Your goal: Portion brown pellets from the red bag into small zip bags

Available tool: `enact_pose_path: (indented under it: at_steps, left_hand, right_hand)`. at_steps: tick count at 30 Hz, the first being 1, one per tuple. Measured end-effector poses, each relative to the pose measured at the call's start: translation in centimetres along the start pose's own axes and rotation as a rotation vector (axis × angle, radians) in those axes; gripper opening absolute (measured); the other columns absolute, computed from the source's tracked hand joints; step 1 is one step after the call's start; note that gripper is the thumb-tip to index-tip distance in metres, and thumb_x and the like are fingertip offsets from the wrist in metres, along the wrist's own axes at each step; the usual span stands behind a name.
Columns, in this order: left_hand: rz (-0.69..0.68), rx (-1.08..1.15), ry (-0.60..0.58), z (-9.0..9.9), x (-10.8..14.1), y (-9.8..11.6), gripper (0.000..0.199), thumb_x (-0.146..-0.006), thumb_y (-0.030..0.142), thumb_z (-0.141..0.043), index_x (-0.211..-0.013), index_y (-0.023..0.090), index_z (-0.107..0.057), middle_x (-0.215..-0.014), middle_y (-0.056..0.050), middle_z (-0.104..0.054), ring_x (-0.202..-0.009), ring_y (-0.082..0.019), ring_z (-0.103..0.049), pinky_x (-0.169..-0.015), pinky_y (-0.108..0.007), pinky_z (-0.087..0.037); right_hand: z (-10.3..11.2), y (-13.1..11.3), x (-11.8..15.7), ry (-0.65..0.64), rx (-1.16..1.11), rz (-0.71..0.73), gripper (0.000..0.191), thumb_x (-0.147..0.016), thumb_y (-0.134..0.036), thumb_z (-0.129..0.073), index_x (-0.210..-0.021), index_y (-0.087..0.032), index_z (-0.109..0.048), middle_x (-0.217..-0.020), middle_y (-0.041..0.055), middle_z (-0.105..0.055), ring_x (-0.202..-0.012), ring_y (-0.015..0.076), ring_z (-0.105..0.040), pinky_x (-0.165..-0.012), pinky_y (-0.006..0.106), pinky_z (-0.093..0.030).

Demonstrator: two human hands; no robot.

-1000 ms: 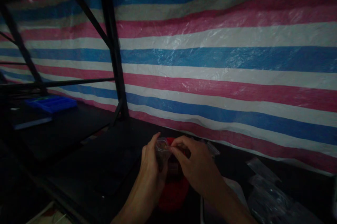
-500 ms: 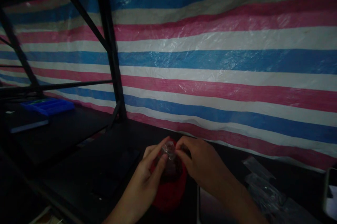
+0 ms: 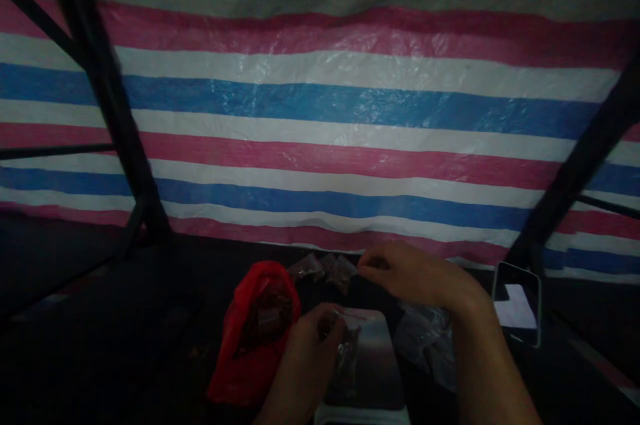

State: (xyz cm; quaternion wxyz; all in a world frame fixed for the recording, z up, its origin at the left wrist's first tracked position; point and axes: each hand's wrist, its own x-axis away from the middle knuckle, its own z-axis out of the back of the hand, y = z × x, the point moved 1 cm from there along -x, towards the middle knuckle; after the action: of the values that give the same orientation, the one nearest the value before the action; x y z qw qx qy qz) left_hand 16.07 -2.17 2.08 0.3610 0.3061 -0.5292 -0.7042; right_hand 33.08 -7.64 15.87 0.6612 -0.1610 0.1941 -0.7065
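Note:
A small clear zip bag (image 3: 346, 360) with dark bits in it is pinched at its top by my left hand (image 3: 314, 345). The bag lies over the metal plate of what looks like a small digital scale (image 3: 380, 362). My right hand (image 3: 407, 272) is raised beyond the plate with its fingers pinched; whether anything is between them I cannot make out. Close to those fingertips lie several small filled zip bags (image 3: 340, 272). Left of my left hand stands an open red plastic bag (image 3: 235, 365) with dark brown contents and a pale piece inside.
Right of the scale is a heap of clear plastic bags (image 3: 425, 338). A phone-like device (image 3: 517, 335) with white paper on it leans at the right. Black frame posts (image 3: 107, 105) stand on both sides, before a striped plastic sheet (image 3: 350, 125). The dark tabletop is dim.
The view has swung right. My hands have left the red bag; the left is over the scale with the zip bag, the right has moved away from it, near the small filled bags.

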Motion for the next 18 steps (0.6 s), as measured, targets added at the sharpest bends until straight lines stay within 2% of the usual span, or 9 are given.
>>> enact_pose_path:
  at_steps: [2,5,8,10,12,14,16,18]
  left_hand:
    - [-0.007,-0.074,0.062,-0.6,-0.7,-0.8,0.035,-0.08,0.036,-0.058,-0.102,0.019,-0.078,-0.104,-0.012,-0.084,-0.101,-0.03,-0.078,-0.092,-0.041,-0.059]
    - [-0.058,-0.159,0.15,-0.8,-1.3,-1.6,0.044,-0.079,0.036,-0.06,-0.115,0.017,-0.077,-0.122,-0.015,-0.08,-0.119,-0.033,-0.073,-0.108,-0.048,-0.053]
    - [-0.121,-0.2,0.208,-0.1,-1.3,-1.9,0.049,-0.086,0.043,-0.055,-0.122,0.017,-0.075,-0.127,-0.016,-0.078,-0.122,-0.033,-0.072,-0.112,-0.053,-0.052]
    - [-0.148,-0.215,0.246,0.7,-0.7,-2.2,0.048,-0.09,0.045,-0.05,-0.119,0.018,-0.076,-0.125,-0.015,-0.079,-0.12,-0.034,-0.073,-0.111,-0.054,-0.055]
    - [-0.225,-0.248,0.278,1.8,0.3,-2.8,0.04,-0.093,0.043,-0.049,-0.111,0.022,-0.077,-0.118,-0.012,-0.081,-0.114,-0.03,-0.077,-0.105,-0.048,-0.06]
    - [-0.428,-0.336,0.315,2.9,1.5,-3.5,0.031,-0.097,0.036,-0.051,-0.107,0.026,-0.078,-0.111,-0.007,-0.083,-0.105,-0.024,-0.08,-0.094,-0.035,-0.066]
    - [-0.618,-0.455,0.346,3.9,2.8,-4.4,0.027,-0.099,0.028,-0.054,-0.109,0.028,-0.078,-0.109,-0.004,-0.083,-0.101,-0.019,-0.082,-0.088,-0.025,-0.066]
    - [-0.723,-0.587,0.323,4.8,3.8,-5.3,0.026,-0.101,0.026,-0.056,-0.115,0.03,-0.077,-0.112,-0.003,-0.082,-0.103,-0.017,-0.081,-0.088,-0.02,-0.065]
  right_hand:
    - [0.5,0.0,0.1,-0.066,0.018,-0.009,0.023,-0.097,-0.028,-0.061,-0.1,-0.02,-0.082,-0.099,0.005,-0.084,-0.084,0.0198,-0.075,-0.067,0.026,-0.049]
    - [0.8,0.1,0.1,-0.083,0.007,0.005,0.025,-0.099,-0.029,-0.06,-0.106,-0.019,-0.081,-0.102,0.006,-0.084,-0.086,0.0204,-0.075,-0.068,0.027,-0.049]
    - [1.0,0.4,0.1,-0.075,-0.019,0.018,0.025,-0.1,-0.031,-0.06,-0.104,-0.018,-0.081,-0.098,0.0056,-0.084,-0.084,0.0199,-0.074,-0.066,0.026,-0.048]
    - [1.1,0.7,0.2,-0.072,-0.031,0.022,0.024,-0.1,-0.031,-0.06,-0.103,-0.019,-0.081,-0.099,0.0052,-0.083,-0.085,0.0196,-0.074,-0.067,0.026,-0.048]
    - [1.3,0.9,0.4,-0.066,-0.032,0.016,0.023,-0.1,-0.03,-0.061,-0.104,-0.02,-0.08,-0.1,0.0048,-0.083,-0.084,0.0192,-0.073,-0.066,0.026,-0.047]
    - [1.6,1.1,0.5,-0.051,-0.024,0.004,0.022,-0.1,-0.03,-0.061,-0.104,-0.02,-0.08,-0.101,0.0049,-0.083,-0.085,0.0192,-0.073,-0.067,0.027,-0.047]
    - [1.9,1.2,0.6,-0.03,-0.005,-0.007,0.022,-0.1,-0.029,-0.061,-0.105,-0.02,-0.08,-0.101,0.0053,-0.083,-0.086,0.0197,-0.073,-0.068,0.028,-0.047]
    - [2.0,1.2,0.6,-0.019,0.01,-0.013,0.022,-0.1,-0.03,-0.061,-0.105,-0.02,-0.08,-0.102,0.0055,-0.083,-0.087,0.0202,-0.073,-0.07,0.028,-0.047]
